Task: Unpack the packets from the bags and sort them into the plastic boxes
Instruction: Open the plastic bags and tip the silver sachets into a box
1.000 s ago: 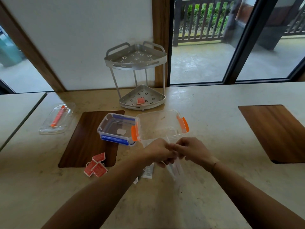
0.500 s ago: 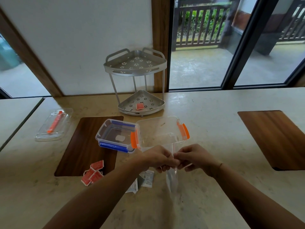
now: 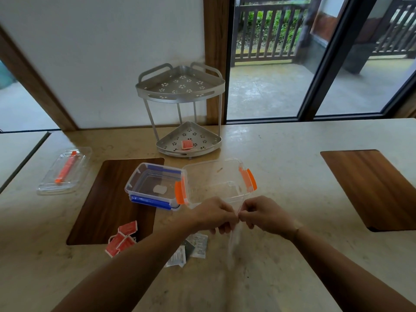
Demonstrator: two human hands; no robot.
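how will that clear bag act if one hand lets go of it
Probably floppy: the clear bag hangs limp and thin below the left hand and right hand, which pinch its top. It looks very light, so it would likely droop or swing from the other grip rather than drop. The smooth film may be slippery.

Left of the fingers (image 3: pixel 227 218), a clear box with blue clips (image 3: pixel 150 185) touches a clear box with orange clips (image 3: pixel 217 182). Red packets (image 3: pixel 121 238) lie further left; white printed packets (image 3: pixel 198 245) sit below. Beyond, a silver rack (image 3: pixel 180 86) shows flower-shaped holes.
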